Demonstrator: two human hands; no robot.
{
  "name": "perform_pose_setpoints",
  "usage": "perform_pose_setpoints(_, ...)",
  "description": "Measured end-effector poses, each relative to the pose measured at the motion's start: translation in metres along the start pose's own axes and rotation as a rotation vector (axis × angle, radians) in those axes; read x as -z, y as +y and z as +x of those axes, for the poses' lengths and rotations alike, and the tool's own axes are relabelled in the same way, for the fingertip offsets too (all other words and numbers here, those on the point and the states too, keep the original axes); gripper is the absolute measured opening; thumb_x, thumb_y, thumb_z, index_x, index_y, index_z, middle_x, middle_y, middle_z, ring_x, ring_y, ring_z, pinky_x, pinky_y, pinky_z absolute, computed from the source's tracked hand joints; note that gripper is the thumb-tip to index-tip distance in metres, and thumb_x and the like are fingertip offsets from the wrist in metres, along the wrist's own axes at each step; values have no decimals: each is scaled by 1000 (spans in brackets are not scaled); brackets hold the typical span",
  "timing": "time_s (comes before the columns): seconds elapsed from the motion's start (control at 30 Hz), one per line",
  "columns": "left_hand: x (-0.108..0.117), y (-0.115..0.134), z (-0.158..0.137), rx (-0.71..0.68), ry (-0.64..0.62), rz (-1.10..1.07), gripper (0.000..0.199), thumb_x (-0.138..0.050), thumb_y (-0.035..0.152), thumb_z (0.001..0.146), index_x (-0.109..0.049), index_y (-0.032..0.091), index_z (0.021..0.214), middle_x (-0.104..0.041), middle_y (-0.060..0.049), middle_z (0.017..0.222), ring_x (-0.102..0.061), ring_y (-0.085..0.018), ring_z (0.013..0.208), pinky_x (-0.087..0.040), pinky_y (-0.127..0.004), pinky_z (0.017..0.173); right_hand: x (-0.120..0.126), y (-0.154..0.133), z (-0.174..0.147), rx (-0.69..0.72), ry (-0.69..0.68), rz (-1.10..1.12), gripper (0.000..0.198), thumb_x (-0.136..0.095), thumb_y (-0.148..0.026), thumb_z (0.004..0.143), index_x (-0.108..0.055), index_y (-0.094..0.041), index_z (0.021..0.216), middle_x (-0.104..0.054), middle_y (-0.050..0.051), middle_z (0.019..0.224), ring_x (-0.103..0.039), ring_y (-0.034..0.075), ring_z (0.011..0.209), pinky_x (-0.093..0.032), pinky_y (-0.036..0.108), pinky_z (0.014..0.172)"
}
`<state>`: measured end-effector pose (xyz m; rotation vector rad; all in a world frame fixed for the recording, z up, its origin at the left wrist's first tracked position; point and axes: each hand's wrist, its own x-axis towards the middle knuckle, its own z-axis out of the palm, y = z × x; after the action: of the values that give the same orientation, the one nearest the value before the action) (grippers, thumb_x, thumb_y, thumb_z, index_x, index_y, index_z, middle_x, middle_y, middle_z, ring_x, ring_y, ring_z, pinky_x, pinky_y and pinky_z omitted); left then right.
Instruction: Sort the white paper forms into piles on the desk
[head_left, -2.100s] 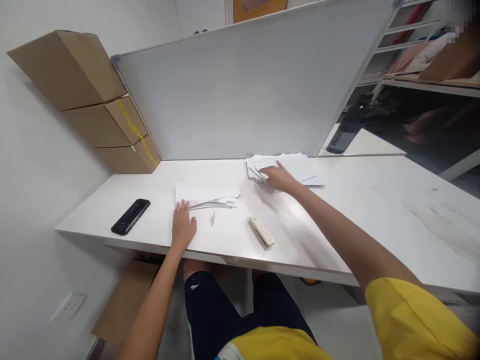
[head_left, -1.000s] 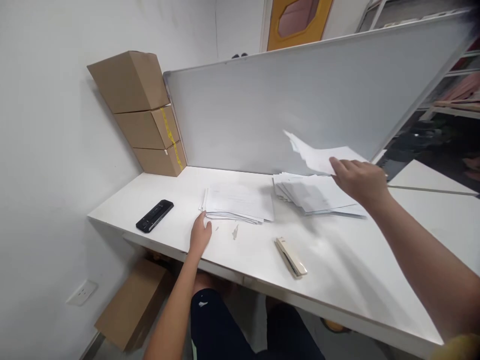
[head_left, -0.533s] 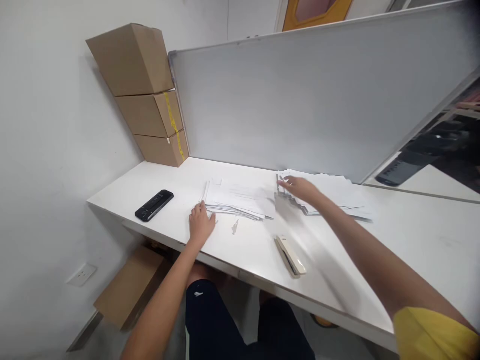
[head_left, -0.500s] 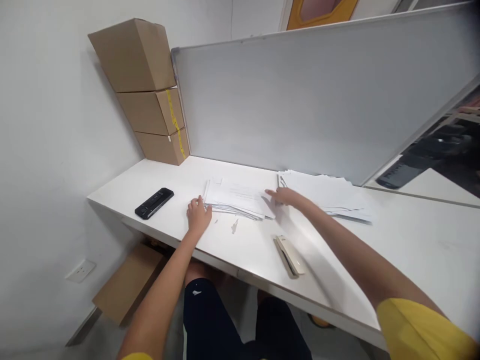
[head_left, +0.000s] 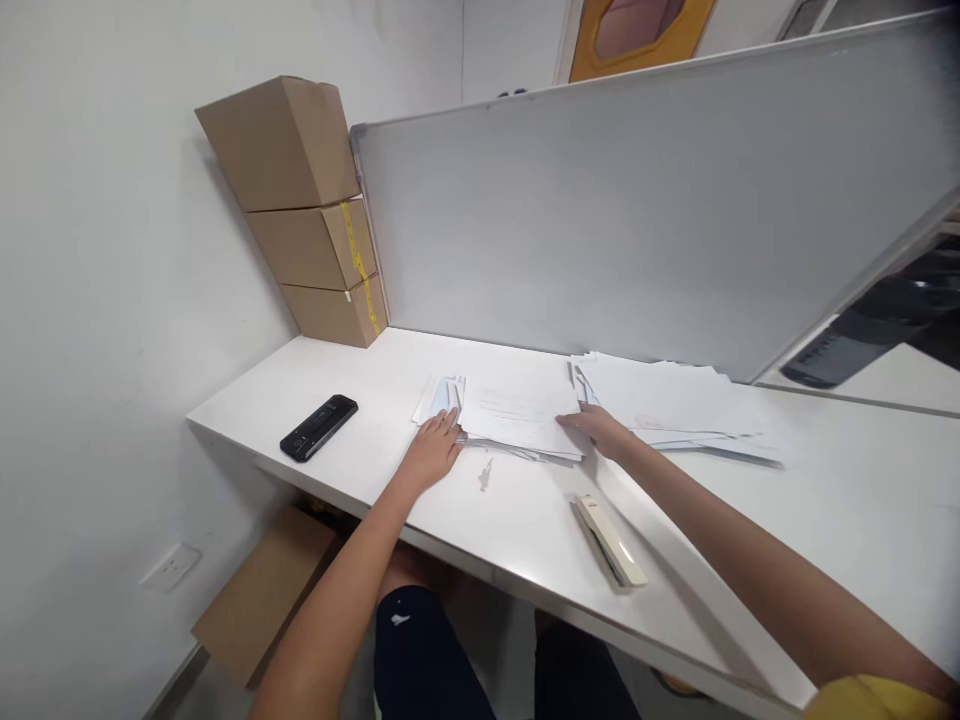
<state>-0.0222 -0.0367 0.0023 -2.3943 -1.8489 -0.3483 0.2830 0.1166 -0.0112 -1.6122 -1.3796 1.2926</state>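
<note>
Both hands framed the near stack (head_left: 517, 415) on the surface (head_left: 825, 500): left hand (head_left: 433, 455) flat at its left edge, right hand (head_left: 600, 430) loosely open on its right corner. Squaring looked underway; next needed an even inward squeeze.

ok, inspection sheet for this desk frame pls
Surface: white desk, one small scrap lying on it.
Job's things: left paper stack; right paper stack, fanned out.
Clutter: black phone; beige stapler.
Hands: left hand at the left stack's near corner; right hand on its right edge. Grip unclear.
Cables: nothing seen.
Surroundings: whiteboard behind the desk, three cardboard boxes stacked in the corner.
</note>
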Motion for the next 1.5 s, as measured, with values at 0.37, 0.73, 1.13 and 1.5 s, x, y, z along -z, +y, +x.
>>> perform_pose_setpoints(0.37, -2, -1, 1, 14, -8, -27, 48, -33, 33, 101, -43, 21, 147, -41, -8, 155, -35, -27, 146, -33, -47, 116, 43, 22, -25, 48, 242, 60, 20, -68, -25, 50, -66, -17, 68, -59, 1, 61, -52, 17, 61, -37, 29, 54)
perform_pose_setpoints(0.73, -28, 1, 14, -111, -10, -163, 51, -36, 33, 100, -42, 16, 147, -41, -7, 155, -34, -20, 147, -27, -41, 121, 56, 12, -49, -7, 41, 162, 30, -75, -25, 48, -56, -22, 72, -65, 2, 68, -62, 21, 67, -48, 28, 56)
perform_pose_setpoints(1.13, -5, 23, 39, 30, -19, -397, 55, -38, 38, 98, -36, 23, 151, -35, -2, 158, -34, -20, 146, -32, -37, 119, 52, 32, -48, 106, 268, 153, 42, -74, -27, 53, -59, -20, 92, -70, 5, 83, -65, 23, 71, -50, 31, 60)
perform_pose_setpoints(1.5, -8, 29, 44, -53, -15, -188, 53, -44, 44, 97, -47, 18, 144, -42, -8, 155, -34, -26, 146, -32, -44, 119, 87, 19, -85, -135, 131, 324, 35, -78, -21, 52, -63, -23, 82, -69, 6, 72, -65, 22, 60, -53, 30, 52)
